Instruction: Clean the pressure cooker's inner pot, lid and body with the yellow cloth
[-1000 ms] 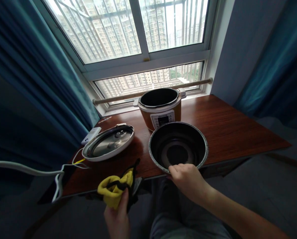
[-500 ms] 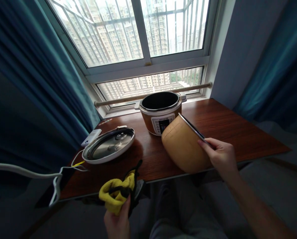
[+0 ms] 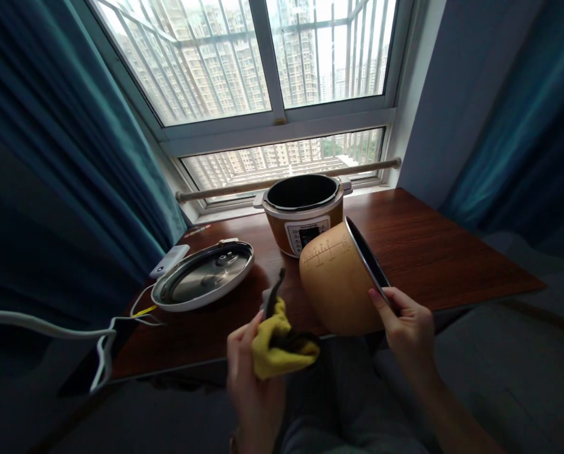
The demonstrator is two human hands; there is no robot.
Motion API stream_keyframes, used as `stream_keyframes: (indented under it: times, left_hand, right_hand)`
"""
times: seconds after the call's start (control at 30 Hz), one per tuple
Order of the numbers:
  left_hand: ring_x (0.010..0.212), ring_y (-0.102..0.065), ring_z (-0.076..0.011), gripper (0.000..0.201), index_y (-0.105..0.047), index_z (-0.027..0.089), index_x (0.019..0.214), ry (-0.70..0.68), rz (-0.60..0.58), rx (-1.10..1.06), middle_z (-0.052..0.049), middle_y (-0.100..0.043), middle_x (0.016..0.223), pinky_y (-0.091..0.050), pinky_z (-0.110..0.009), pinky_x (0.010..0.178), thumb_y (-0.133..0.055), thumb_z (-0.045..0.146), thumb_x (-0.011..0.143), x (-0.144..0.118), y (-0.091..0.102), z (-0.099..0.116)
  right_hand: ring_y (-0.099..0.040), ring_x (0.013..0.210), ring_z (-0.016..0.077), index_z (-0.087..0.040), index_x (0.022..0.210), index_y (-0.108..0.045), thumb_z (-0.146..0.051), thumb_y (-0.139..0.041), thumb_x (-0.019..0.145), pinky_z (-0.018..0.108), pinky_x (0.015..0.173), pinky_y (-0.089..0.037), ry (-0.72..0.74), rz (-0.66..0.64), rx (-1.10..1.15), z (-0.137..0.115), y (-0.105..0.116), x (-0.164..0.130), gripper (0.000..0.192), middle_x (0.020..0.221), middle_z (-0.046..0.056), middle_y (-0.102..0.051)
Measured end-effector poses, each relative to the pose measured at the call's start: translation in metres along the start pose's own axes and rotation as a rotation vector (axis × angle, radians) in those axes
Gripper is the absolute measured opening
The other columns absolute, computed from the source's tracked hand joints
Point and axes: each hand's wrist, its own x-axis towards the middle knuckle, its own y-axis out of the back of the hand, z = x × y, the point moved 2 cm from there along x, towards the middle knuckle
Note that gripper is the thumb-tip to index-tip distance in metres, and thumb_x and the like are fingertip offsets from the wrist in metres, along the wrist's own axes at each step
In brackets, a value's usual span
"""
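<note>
Both forearms are bare, with no sleeve reaching into view on either side. The left hand (image 3: pixel 256 372) and the right hand (image 3: pixel 407 325) wear no gloves, and no ring, watch or band shows on the fingers or wrists. The nails of the right hand are short and plain. Below the hands, at the bottom edge of the view, the lap is covered by grey-blue trousers (image 3: pixel 338 410) of a soft, slightly creased fabric, dim in the shade under the desk edge.
</note>
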Motion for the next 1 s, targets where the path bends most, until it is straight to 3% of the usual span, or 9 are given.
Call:
stream_keyframes:
  times: [0.2,0.3,0.37,0.53,0.7,0.77,0.93,1.0]
  left_hand:
    - [0.099,-0.054,-0.0203,0.053,-0.039,0.025,0.129,-0.548,-0.402,0.192,-0.01,-0.039,0.131,-0.048,-0.031,0.08,-0.047,0.016,0.077,0.009,-0.058,0.057]
    - [0.094,-0.056,-0.0199,0.053,-0.038,0.024,0.131,-0.652,-0.586,0.26,-0.008,-0.038,0.136,-0.048,-0.031,0.08,-0.045,0.018,0.079,0.018,-0.075,0.067]
    - [0.094,-0.057,-0.0206,0.053,-0.038,0.022,0.131,-0.608,-0.609,0.328,-0.007,-0.038,0.137,-0.048,-0.032,0.08,-0.045,0.018,0.078,0.035,-0.079,0.067]
    - [0.104,-0.054,-0.0233,0.054,-0.043,0.024,0.127,-0.407,-0.534,0.42,-0.002,-0.041,0.135,-0.047,-0.035,0.084,-0.046,0.015,0.074,0.076,-0.077,0.063]
    - [0.111,-0.05,-0.0186,0.054,-0.044,0.021,0.126,-0.598,-0.752,0.178,-0.003,-0.035,0.139,-0.042,-0.028,0.092,-0.046,0.013,0.072,0.047,-0.074,0.077]
    - [0.108,-0.052,-0.0183,0.054,-0.044,0.022,0.126,-0.608,-0.779,0.175,-0.002,-0.036,0.139,-0.043,-0.028,0.091,-0.046,0.013,0.072,0.041,-0.075,0.078]
    - [0.108,-0.052,-0.0209,0.05,-0.049,0.025,0.12,-0.371,-0.554,0.355,0.0,-0.047,0.131,-0.044,-0.033,0.089,-0.045,0.012,0.072,0.084,-0.084,0.065]
    - [0.108,-0.053,-0.0197,0.048,-0.052,0.025,0.116,-0.338,-0.532,0.33,0.001,-0.053,0.124,-0.043,-0.032,0.091,-0.043,0.01,0.071,0.099,-0.086,0.065]
  right_hand:
    - [-0.042,0.053,0.0104,-0.017,0.066,-0.053,-0.041,-0.052,0.076,0.02,0.047,-0.033,0.007,-0.086,0.25,0.004,-0.012,-0.008,0.027,0.056,-0.003,-0.048]
    - [-0.044,0.055,0.011,-0.017,0.068,-0.052,-0.039,-0.057,0.073,0.02,0.048,-0.034,0.041,-0.103,0.316,0.007,-0.011,-0.005,0.023,0.059,-0.003,-0.049]
    - [-0.044,0.057,0.0108,-0.017,0.069,-0.052,-0.038,-0.055,0.075,0.019,0.049,-0.034,0.009,-0.095,0.316,0.009,-0.01,-0.003,0.022,0.061,-0.003,-0.049]
    - [-0.036,0.054,0.0089,-0.017,0.063,-0.049,-0.038,-0.049,0.08,0.019,0.048,-0.029,-0.069,-0.038,0.245,0.013,-0.011,-0.005,0.028,0.056,-0.004,-0.04]
    - [-0.041,0.058,0.0104,-0.017,0.069,-0.051,-0.034,-0.052,0.077,0.019,0.05,-0.033,-0.023,-0.088,0.35,0.017,-0.009,-0.009,0.019,0.062,-0.003,-0.047]
    - [-0.041,0.059,0.0107,-0.017,0.069,-0.051,-0.033,-0.052,0.078,0.019,0.05,-0.033,-0.014,-0.098,0.38,0.019,-0.008,-0.009,0.018,0.062,-0.003,-0.048]
    - [-0.034,0.055,0.0086,-0.017,0.061,-0.047,-0.036,-0.049,0.081,0.018,0.047,-0.027,-0.06,-0.062,0.29,0.015,-0.008,-0.008,0.028,0.056,-0.004,-0.036]
    - [-0.032,0.054,0.0084,-0.017,0.06,-0.045,-0.038,-0.049,0.081,0.019,0.047,-0.027,-0.052,-0.072,0.266,0.014,-0.01,-0.01,0.03,0.056,-0.005,-0.034]
